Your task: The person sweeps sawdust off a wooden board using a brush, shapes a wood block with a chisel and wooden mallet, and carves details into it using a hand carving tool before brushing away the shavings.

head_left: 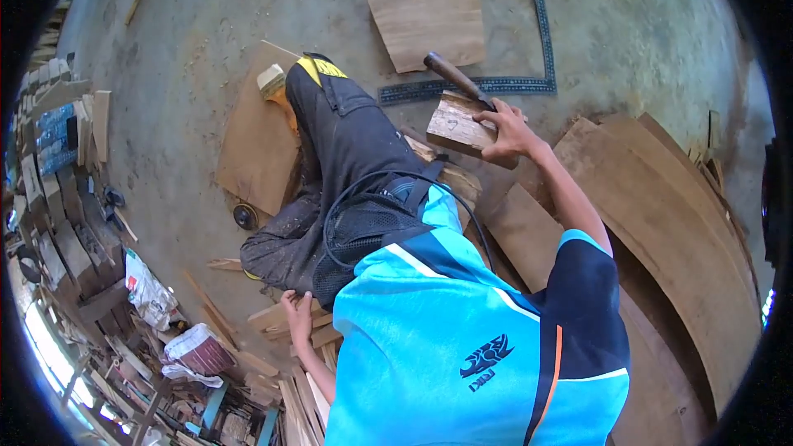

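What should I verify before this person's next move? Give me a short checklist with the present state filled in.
1. Right hand has hold of the wooden block: ok, thumb and fingers are on it.
2. Dark rod-like tool is firmly gripped: cannot tell; its near end meets the block and fingers.
3. Left hand is away from the block: ok, it is down by the dark trousers; whether it holds anything is unclear.
4. Black square is clear of the block: cannot tell; the two lie close together in this view.
5. Lap is free of loose cord: not ok, a black cord loops across it and might snag.
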The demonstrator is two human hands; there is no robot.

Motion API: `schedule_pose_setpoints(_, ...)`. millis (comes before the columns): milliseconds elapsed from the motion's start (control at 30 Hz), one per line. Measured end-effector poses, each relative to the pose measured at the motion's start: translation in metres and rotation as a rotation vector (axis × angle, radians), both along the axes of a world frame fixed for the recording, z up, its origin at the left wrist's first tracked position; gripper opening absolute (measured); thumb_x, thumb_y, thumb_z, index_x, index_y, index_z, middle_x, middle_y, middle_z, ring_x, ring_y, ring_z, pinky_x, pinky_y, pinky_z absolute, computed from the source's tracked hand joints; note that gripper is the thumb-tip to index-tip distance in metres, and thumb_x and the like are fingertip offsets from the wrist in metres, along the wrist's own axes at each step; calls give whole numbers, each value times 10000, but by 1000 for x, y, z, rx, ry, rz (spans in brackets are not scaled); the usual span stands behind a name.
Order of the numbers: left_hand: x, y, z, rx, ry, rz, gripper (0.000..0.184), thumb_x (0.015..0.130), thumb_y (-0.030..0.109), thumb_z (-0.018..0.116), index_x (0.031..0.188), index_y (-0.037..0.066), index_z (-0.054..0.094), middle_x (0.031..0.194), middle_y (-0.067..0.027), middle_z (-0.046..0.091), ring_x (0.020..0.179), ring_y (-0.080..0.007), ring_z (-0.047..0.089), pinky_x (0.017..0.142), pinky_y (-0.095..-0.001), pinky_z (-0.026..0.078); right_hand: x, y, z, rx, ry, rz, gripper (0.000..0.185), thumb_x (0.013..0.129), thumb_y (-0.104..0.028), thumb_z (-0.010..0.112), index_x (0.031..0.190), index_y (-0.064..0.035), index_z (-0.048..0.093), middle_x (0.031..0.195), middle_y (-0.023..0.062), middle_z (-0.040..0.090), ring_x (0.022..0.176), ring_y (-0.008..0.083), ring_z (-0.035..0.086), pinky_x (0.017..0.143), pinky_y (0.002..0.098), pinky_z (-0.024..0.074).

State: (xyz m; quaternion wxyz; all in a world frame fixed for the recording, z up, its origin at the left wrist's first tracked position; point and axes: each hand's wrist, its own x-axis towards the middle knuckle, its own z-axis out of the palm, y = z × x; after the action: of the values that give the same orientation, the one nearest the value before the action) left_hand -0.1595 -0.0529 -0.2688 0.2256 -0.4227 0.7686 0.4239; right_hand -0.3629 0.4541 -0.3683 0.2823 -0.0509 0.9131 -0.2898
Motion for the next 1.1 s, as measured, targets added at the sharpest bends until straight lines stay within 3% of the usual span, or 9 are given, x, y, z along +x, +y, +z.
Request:
schedule_pose_setpoints(267, -18, 10, 17, -62, -65, -32, 342, 791, 194, 556, 1027, -6, 411, 897, -105, 512, 833, -167, 488, 751, -269, 387, -13, -12, 33, -352, -151, -142, 705, 403, -313, 649, 1063, -96, 531, 1139, 246, 417, 1087, 373, 370, 935, 431, 246)
schedule_pose_setpoints(333, -34, 21, 30, -91, 57, -71, 317, 805, 253, 537, 1033, 45, 462, 810, -40, 510, 683, -102, 467, 591, -229, 403, -20, -20, 51, -371, -82, -73, 804, 385, -315, 640, 1136, -82, 473, 1197, 252, 364, 1103, 390, 341, 945, 431, 235)
schedule_pose_setpoints(400, -49, 23, 25, -69, 146, -31, 339, 817, 262, 516, 1067, 39, 462, 909, -83, 525, 780, -142, 510, 656, -260, 429, -32, -40, 85, -304, -6, 24, 856, 376, -328, 638, 1172, -85, 433, 1213, 251, 344, 1105, 399, 332, 946, 432, 233)
schedule_pose_setpoints(533, -135, 84, 59, 688, 406, 296, 512, 841, 426, 388, 1188, 51, 357, 1129, -124, 460, 1030, -234, 472, 773, -330, 436, -63, -101, 134, -367, 62, 217, 964, 362, -370, 627, 1241, -96, 343, 1246, 252, 297, 1111, 420, 307, 947, 437, 229)
schedule_pose_setpoints(600, -162, 107, 63, 867, 376, 243, 569, 826, 497, 354, 1207, 76, 315, 1129, -128, 448, 963, -230, 498, 779, -370, 426, -79, -140, 149, -487, 46, 393, 995, 364, -380, 629, 1246, -44, 315, 1255, 266, 273, 1120, 395, 312, 949, 428, 228)
schedule_pose_setpoints(667, -179, 118, 61, 710, 320, 252, 609, 787, 552, 375, 1195, 102, 344, 1110, -121, 463, 957, -239, 501, 756, -392, 433, -92, -181, 151, -707, -98, 530, 988, 385, -388, 635, 1241, -15, 310, 1245, 255, 286, 1132, 370, 311, 958, 402, 225)
schedule_pose_setpoints(900, -172, 60, 104, 968, 355, 587, 628, 716, 533, 474, 1155, 90, 399, 1054, -118, 505, 912, -277, 527, 737, -488, 441, -87, -270, 136, -823, -325, 705, 934, 459, -372, 641, 1229, 31, 298, 1240, 213, 275, 1174, 316, 264, 982, 359, 192)
schedule_pose_setpoints(1000, -159, 40, 108, 1001, 335, 621, 571, 712, 455, 493, 1125, 67, 427, 1024, -107, 528, 890, -250, 543, 755, -447, 444, -74, -285, 126, -877, -473, 605, 841, 591, -449, 595, 1237, 6, 306, 1281, 166, 271, 1201, 260, 240, 996, 337, 137)
schedule_pose_setpoints(1100, -142, 34, 96, 1046, 255, 601, 456, 672, 281, 515, 1050, 28, 483, 962, -88, 562, 869, -188, 552, 774, -316, 439, -63, -302, 124, -1015, -563, 484, 467, 820, -279, 453, 1208, -30, 373, 1256, 115, 327, 1192, 196, 250, 981, 301, 161)
